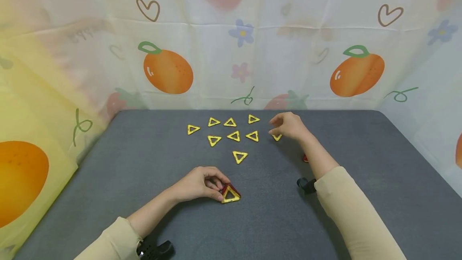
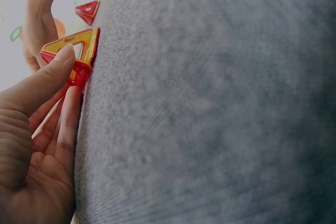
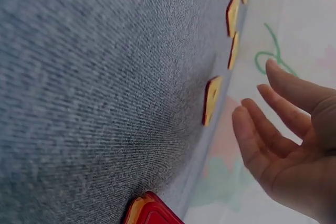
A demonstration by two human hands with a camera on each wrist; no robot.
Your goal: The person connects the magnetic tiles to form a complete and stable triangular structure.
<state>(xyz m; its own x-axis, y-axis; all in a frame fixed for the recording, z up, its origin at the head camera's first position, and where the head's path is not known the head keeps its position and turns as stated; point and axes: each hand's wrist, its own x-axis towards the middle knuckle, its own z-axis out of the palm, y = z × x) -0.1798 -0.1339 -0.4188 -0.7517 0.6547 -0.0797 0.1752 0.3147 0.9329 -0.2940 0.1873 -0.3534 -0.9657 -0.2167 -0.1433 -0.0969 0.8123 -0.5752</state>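
My left hand (image 1: 198, 183) pinches a small pyramid (image 1: 232, 200) of red and yellow triangular magnetic tiles, which stands at the near middle of the grey table. In the left wrist view, the thumb presses a face of that pyramid (image 2: 93, 51), with the other fingers behind and below it. Towards the far right, my right hand (image 1: 290, 125) hovers above a yellow triangle tile (image 1: 277, 138), partly covering it in the head view. The right wrist view has its fingers loosely bent and apart, with nothing between them, beside the flat tile (image 3: 212, 100).
Several yellow triangle tiles lie flat across the far middle of the table, the nearest tile (image 1: 238, 153) in front of the others. A red piece (image 1: 305, 158) is partly hidden by my right forearm. A printed cloth (image 1: 216, 63) hangs behind the table's far edge.
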